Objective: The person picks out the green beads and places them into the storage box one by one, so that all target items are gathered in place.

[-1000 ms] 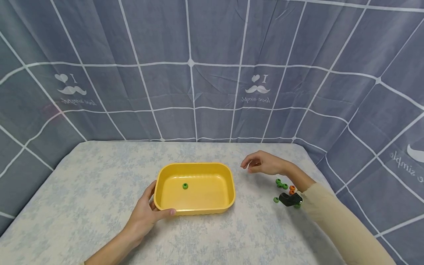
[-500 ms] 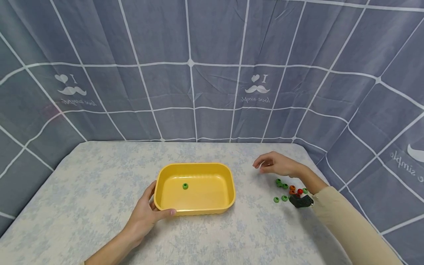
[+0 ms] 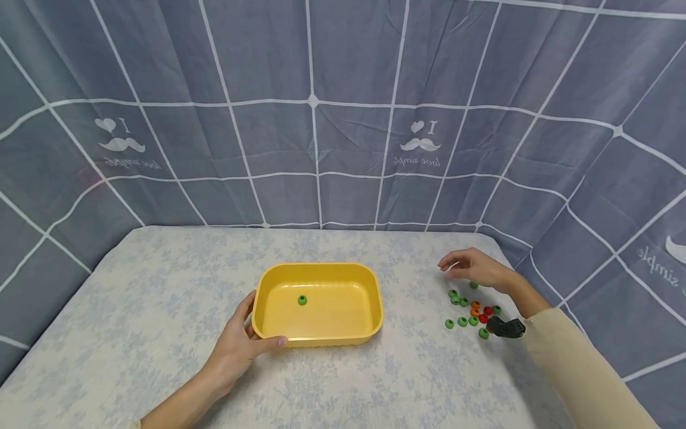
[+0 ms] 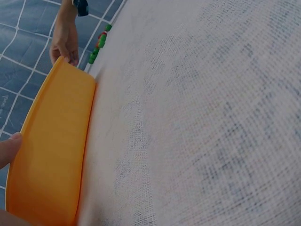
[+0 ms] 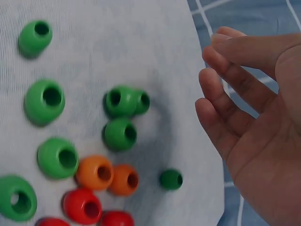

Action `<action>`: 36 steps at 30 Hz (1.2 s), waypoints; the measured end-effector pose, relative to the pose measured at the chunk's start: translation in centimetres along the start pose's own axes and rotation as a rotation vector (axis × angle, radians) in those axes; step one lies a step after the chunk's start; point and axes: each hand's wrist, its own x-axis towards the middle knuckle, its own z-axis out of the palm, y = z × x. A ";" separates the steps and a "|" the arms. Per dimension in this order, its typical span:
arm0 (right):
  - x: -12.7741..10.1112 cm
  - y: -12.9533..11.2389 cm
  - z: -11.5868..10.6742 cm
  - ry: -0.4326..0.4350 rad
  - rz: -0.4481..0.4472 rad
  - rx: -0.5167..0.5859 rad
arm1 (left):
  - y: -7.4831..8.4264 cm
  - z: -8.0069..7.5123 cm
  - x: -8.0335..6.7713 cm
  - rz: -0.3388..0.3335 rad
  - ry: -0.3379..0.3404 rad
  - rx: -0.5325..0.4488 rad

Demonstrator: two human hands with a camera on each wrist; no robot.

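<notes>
My left hand point(image 3: 236, 341) grips the near left corner of a yellow plastic tray point(image 3: 337, 319), its thumb on the front rim and its fingers along the left side. One green bead point(image 3: 302, 300) lies inside the tray. Over to the right, my right hand point(image 3: 474, 267) hovers above the table with loosely bent fingers and nothing between them. Below it are scattered several green beads point(image 5: 44, 102), several red beads point(image 5: 82, 205) and two orange beads point(image 5: 95, 172), all with holes. The wrist camera and forearm cover part of this area in the head view.
A pale cloth with a blue floral pattern point(image 3: 182, 286) covers the table. Behind it and at the sides hangs a blue-grey curtain point(image 3: 343, 143) with white lines. A black wrist camera point(image 3: 505, 327) sits at my right cuff, low over the beads.
My right hand has moved right, from near the tray to above the beads, uncovering more of them. My left hand and the tray have stayed in place.
</notes>
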 end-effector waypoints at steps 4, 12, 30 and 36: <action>-0.7 1.3 -0.4 0.047 0.029 0.019 | 0.0 0.0 0.0 -0.005 0.003 -0.003; -2.1 3.3 -1.0 0.155 0.074 0.008 | -0.1 0.0 0.0 -0.006 0.007 0.000; -4.7 7.5 -0.6 0.219 0.156 0.021 | 0.0 0.1 -0.1 -0.013 0.014 0.003; -4.1 7.4 0.2 0.203 0.197 -0.034 | -0.1 0.1 -0.1 -0.003 0.011 -0.004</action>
